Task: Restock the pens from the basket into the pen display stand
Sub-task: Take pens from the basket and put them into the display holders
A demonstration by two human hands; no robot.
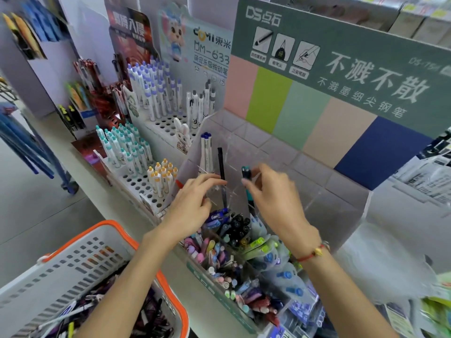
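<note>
A clear acrylic pen display stand with divided compartments sits under a green signboard. My left hand pinches a slim black pen upright inside a middle compartment. My right hand pinches a dark pen with a teal top upright in the compartment just to the right. Two white pens with blue caps stand at the stand's left wall. The front compartments are packed with mixed coloured pens. A white basket with an orange rim holding several loose pens sits at the lower left.
White perforated pen racks with teal, yellow and purple capped pens stand to the left on the counter. Cardboard displays rise behind them. Packaged items lie at the stand's front right. Grey floor lies at far left.
</note>
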